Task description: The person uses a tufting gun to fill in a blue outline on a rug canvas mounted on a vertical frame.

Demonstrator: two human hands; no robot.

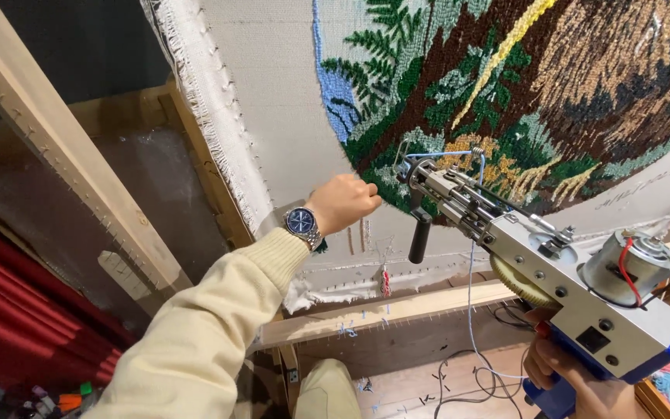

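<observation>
A pale wooden frame beam (56,147) stands before a dark wall. Red pleated curtain (17,310) hangs at left; black cables (459,372) lie on the wooden floor.

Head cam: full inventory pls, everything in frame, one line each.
tufted rug design: 1, green, brown, yellow and blue pile, upper right on the cloth
backing cloth: 1, off-white, stretched on the frame, frayed left edge
wooden frame: 1, pale wood, diagonal bar at left and another below the cloth
tufting gun: 1, silver body with blue grip, tip against the cloth
black side handle: 1, hanging under the gun's front
blue yarn: 1 strand, running down from the gun's tip
red curtain: 1, lower left
wristwatch: 1, silver with blue dial, left wrist
left hand: closed, pressed against the cloth
right hand: gripping the gun's blue grip
</observation>
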